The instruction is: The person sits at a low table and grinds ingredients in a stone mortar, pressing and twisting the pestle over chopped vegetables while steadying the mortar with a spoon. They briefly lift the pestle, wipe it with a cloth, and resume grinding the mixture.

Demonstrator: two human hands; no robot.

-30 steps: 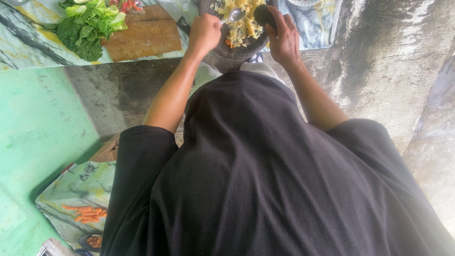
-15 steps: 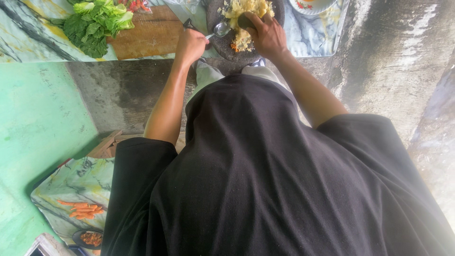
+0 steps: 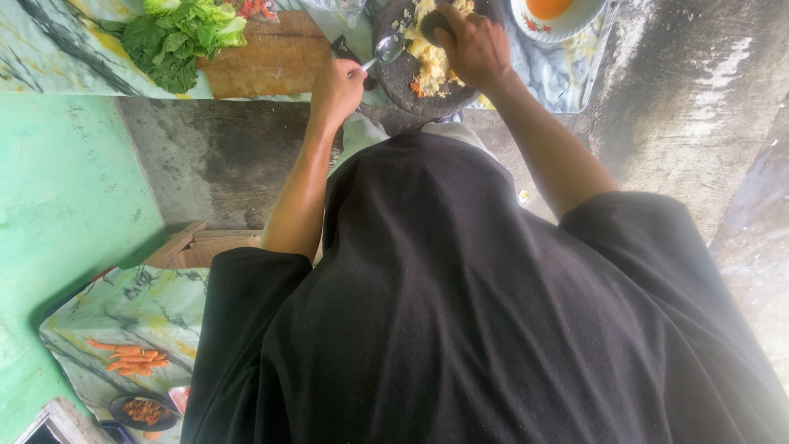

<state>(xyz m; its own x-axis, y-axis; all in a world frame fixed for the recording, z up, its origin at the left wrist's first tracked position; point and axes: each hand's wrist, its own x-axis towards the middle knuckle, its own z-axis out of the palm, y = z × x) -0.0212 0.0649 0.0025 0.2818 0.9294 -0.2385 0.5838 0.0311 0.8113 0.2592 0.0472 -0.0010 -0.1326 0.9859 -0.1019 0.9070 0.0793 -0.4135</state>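
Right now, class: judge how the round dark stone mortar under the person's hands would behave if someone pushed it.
The round dark stone mortar looks thick and rough, so probably heavy and slow to slide. Its wide, shallow form suggests it would hardly tip. The yellow mash heaped inside might spill if it were jolted.

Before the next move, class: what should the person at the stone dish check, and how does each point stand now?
1. Right hand grip on the dark pestle: ok, fingers wrapped round it.
2. Left hand holding the spoon: ok.
3. Yellow mash inside the stone dish: ok.
4. Stone dish steady on the counter: cannot tell.
5. White bowl apart from the right hand: ok.
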